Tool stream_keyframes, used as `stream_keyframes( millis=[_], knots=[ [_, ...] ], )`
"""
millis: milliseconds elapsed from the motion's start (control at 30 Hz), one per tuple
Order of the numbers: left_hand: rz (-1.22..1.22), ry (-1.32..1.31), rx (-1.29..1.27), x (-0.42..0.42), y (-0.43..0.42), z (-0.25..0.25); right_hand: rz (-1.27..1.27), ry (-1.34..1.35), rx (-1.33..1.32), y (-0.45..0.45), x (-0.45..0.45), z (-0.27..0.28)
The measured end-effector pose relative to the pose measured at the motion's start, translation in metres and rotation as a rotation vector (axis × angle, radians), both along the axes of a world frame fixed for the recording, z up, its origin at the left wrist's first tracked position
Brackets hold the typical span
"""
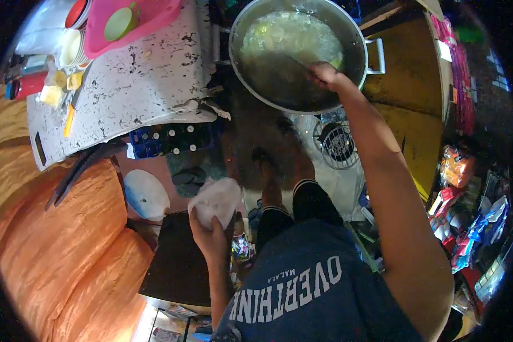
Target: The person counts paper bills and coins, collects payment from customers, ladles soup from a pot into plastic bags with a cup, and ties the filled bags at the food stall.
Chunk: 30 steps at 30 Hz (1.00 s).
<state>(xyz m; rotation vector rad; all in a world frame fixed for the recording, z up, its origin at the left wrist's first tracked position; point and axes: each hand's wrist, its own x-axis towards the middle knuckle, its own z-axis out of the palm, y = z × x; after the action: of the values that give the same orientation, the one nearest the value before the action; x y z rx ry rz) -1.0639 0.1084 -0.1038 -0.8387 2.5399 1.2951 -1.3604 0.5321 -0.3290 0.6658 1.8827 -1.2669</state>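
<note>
My left hand grips a whitish, translucent plastic bag low in front of me; I cannot tell what, if anything, is inside. At the top of the view stands a large metal pot with side handles. It holds steaming, cloudy broth with pale and greenish pieces. My right hand reaches over the pot's near right side with its fingers closed. A dark, blurred shape runs from them toward the broth, but its kind is unclear.
Left of the pot, a worn white table carries a pink basin with a green cup, stacked bowls and a yellow-handled knife. Below are a blue crate and a round fan. Packaged goods crowd the right.
</note>
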Motion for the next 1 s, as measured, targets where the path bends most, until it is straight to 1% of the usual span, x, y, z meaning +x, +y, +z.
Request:
stream_keyframes(
  millis=[33,133,267,333,367,433,467,500,533,567,600,633,667,733,767,833,867,900,933,967,1000],
  knots=[
    [0.038,-0.001,0.045,0.000,0.000,-0.001,-0.032,-0.015,0.025,0.001,0.000,-0.003],
    [0.019,-0.033,0.021,-0.004,0.003,0.004,-0.084,-0.017,0.052,0.001,0.004,-0.006],
    [0.022,-0.007,0.042,-0.004,0.003,0.003,-0.069,-0.045,0.022,0.001,0.008,0.008],
    [-0.012,0.022,0.002,-0.004,0.001,0.001,-0.132,0.060,-0.003,-0.004,0.014,0.021],
    [-0.011,0.022,0.002,-0.004,0.002,0.000,-0.131,0.059,-0.003,-0.006,0.013,0.026],
    [0.011,0.046,-0.001,-0.005,0.003,0.000,-0.025,0.172,0.076,0.004,0.015,0.017],
    [0.013,0.043,0.001,-0.005,0.003,-0.002,-0.023,0.169,0.078,0.013,0.010,0.010],
    [-0.008,0.039,-0.039,-0.005,0.000,-0.004,0.331,0.379,0.459,0.030,0.001,-0.011],
    [-0.029,0.030,-0.079,-0.004,0.000,-0.005,0.693,0.577,0.836,0.033,0.000,-0.012],
    [-0.032,0.014,-0.077,-0.002,0.001,-0.004,0.699,0.561,0.831,0.038,0.002,-0.013],
    [-0.039,0.017,-0.065,-0.004,0.002,-0.002,0.868,0.505,0.914,0.035,-0.004,0.011],
    [-0.045,0.023,-0.053,-0.005,0.004,-0.001,1.038,0.448,0.992,0.037,-0.006,0.022],
    [-0.047,0.008,-0.051,-0.004,0.004,-0.001,1.044,0.434,0.985,0.036,-0.004,0.025],
    [-0.009,0.017,-0.017,-0.004,0.007,-0.003,1.021,0.327,0.983,0.043,-0.019,0.020],
    [-0.008,0.011,-0.016,-0.002,0.006,-0.004,1.025,0.323,0.981,0.046,-0.022,0.019],
    [0.001,0.019,0.013,0.002,0.004,-0.009,0.908,0.384,0.916,0.064,-0.031,0.008],
    [0.002,0.017,0.014,0.002,0.004,-0.009,0.967,0.401,0.833,0.079,-0.037,-0.005],
    [0.027,0.027,0.025,0.003,0.004,-0.009,1.023,0.414,0.747,0.083,-0.041,-0.003],
    [0.053,0.035,0.036,0.004,0.004,-0.010,0.895,0.441,0.834,0.084,-0.036,-0.004],
    [0.058,0.033,0.038,0.007,0.003,-0.012,0.764,0.467,0.917,0.072,-0.028,0.011],
    [0.032,0.034,0.002,0.008,0.002,-0.013,0.768,0.466,0.919,0.067,-0.021,0.012]
  ],
)
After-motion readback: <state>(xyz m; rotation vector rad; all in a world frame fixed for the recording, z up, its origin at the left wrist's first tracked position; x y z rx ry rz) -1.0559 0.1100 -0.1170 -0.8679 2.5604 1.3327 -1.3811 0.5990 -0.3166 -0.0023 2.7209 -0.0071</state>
